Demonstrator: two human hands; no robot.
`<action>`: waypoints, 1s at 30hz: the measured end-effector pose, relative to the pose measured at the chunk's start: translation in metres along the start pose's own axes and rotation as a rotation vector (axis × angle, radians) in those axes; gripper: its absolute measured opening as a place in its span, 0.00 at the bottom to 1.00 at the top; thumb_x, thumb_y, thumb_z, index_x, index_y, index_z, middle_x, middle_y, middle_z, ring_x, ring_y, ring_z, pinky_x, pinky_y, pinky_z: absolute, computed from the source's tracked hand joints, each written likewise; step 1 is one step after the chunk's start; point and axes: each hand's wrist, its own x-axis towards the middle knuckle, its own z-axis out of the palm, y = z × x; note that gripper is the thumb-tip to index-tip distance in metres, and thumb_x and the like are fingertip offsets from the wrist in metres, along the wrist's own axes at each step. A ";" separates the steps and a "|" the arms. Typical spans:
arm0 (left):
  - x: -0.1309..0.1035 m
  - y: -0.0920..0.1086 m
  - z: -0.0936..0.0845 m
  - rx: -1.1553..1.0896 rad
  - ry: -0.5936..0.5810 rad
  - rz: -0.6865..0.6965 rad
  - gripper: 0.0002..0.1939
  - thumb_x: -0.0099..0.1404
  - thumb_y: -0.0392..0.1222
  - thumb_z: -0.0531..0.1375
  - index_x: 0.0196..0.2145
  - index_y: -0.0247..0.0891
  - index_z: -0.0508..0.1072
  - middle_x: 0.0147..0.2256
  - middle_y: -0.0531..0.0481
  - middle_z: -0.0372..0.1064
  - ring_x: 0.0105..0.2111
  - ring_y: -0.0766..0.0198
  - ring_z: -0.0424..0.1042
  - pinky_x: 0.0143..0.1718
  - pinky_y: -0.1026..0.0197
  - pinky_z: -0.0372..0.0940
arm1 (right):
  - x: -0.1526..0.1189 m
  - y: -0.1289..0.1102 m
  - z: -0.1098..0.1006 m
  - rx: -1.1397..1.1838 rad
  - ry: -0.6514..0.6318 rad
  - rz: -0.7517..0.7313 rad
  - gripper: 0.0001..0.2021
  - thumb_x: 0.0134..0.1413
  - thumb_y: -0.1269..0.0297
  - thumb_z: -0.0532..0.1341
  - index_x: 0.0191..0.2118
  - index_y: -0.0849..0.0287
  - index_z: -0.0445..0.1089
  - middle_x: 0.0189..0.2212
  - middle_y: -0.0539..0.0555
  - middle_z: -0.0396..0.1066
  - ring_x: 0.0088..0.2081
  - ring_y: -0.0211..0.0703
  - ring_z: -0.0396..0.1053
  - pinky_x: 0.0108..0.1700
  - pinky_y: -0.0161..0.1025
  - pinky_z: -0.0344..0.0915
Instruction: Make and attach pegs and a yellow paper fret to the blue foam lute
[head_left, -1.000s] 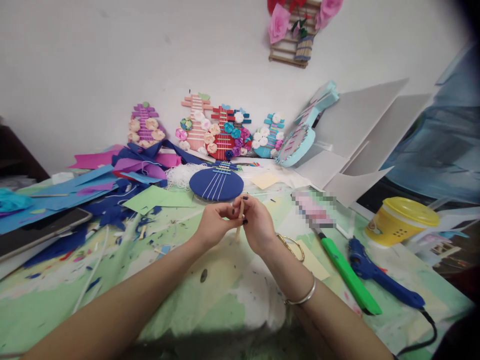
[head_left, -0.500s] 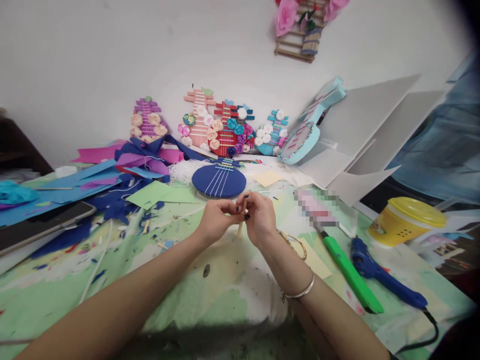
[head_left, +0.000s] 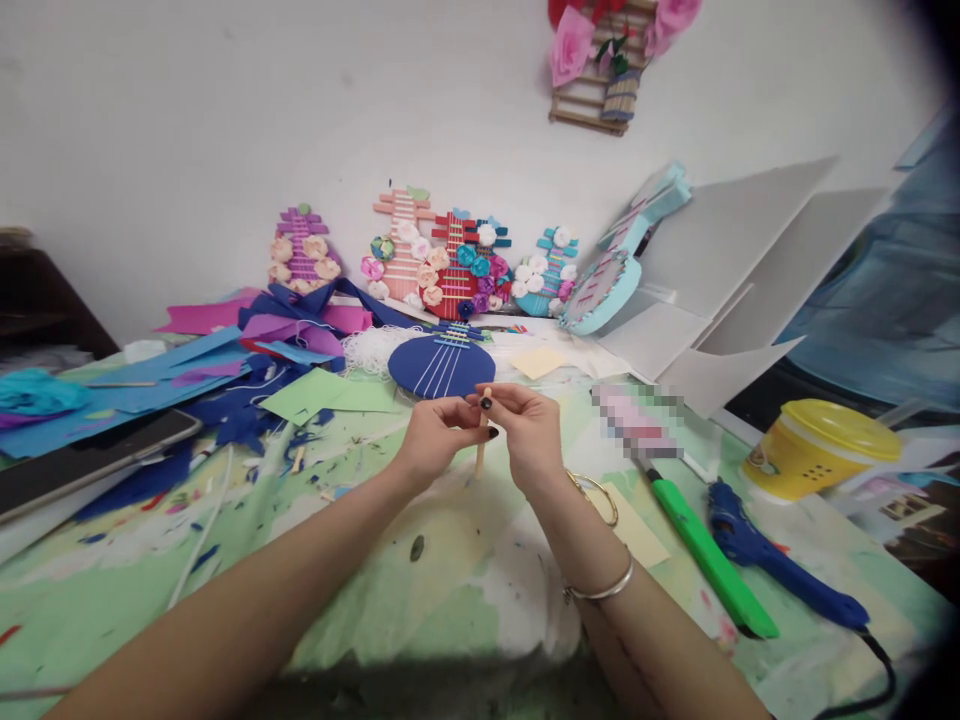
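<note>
Resting both forearms on the paint-stained table, with a silver bangle circling the right wrist. Meeting just beyond, the left hand and right hand, fingertips together and pinching a small wooden stick held upright between them above the tabletop. Sitting a little further right and lower than half a second ago, the stick's tip now showing above the dark-nailed fingers rather than buried among them; everything else shifting only with the head. Lying to the right, near the right arm, a green pen-like tool, and just beside that a blue glue gun trailing its cord, with a gold ring touching the wrist. Standing further right, a yellow lidded tub. Lying directly behind the hands, a blue felt guitar, flanked on the left by blue and purple felt scraps and a dark phone. Leaning against the wall at the back, a row of flowered craft guitars, beside grey card sheets.
</note>
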 end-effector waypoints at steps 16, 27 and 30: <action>-0.012 -0.004 0.008 0.612 0.015 0.545 0.05 0.58 0.39 0.59 0.31 0.36 0.74 0.27 0.49 0.71 0.27 0.66 0.69 0.31 0.63 0.63 | 0.009 -0.017 -0.021 0.458 0.139 -0.083 0.04 0.43 0.73 0.63 0.30 0.60 0.72 0.28 0.51 0.73 0.32 0.37 0.71 0.45 0.40 0.66; -0.003 0.003 0.002 0.146 -0.324 0.015 0.12 0.53 0.42 0.62 0.34 0.32 0.73 0.26 0.49 0.69 0.22 0.67 0.67 0.27 0.63 0.66 | 0.010 -0.016 -0.028 0.597 0.072 -0.026 0.07 0.47 0.78 0.58 0.31 0.59 0.69 0.26 0.47 0.68 0.29 0.31 0.68 0.52 0.43 0.62; -0.004 0.000 0.002 0.140 -0.423 -0.048 0.13 0.56 0.43 0.60 0.35 0.31 0.74 0.26 0.47 0.70 0.23 0.67 0.68 0.28 0.63 0.66 | 0.011 -0.018 -0.031 0.628 0.091 -0.038 0.08 0.48 0.78 0.56 0.30 0.59 0.69 0.25 0.46 0.67 0.27 0.30 0.67 0.52 0.42 0.61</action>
